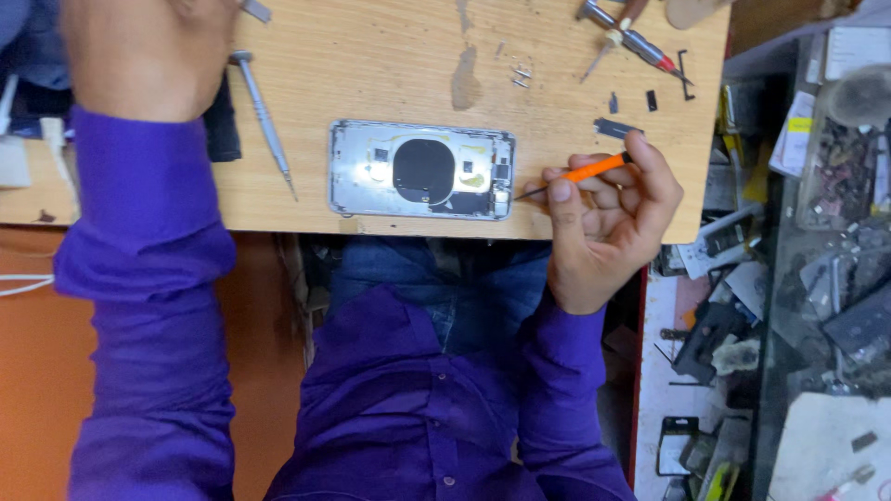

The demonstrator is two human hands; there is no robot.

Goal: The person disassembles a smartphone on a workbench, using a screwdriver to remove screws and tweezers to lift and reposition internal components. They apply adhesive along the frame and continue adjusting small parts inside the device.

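Observation:
An opened phone housing [422,170], silver with a round black coil in its middle, lies on the wooden table [371,56] near the front edge. My right hand [603,227] holds a small orange screwdriver [594,170] like a pen. Its dark tip points left and stops just short of the housing's right end. My left hand [144,46] rests at the far left of the table, back of the hand up, in a purple sleeve. Its fingers are cut off by the top edge. A bit of metal [255,9] shows beside it.
A long silver screwdriver [264,121] lies left of the housing. Tiny screws [520,76], small black parts [617,125] and more tools [631,37] sit at the back right. A glass counter crowded with phone parts [835,232] stands to the right.

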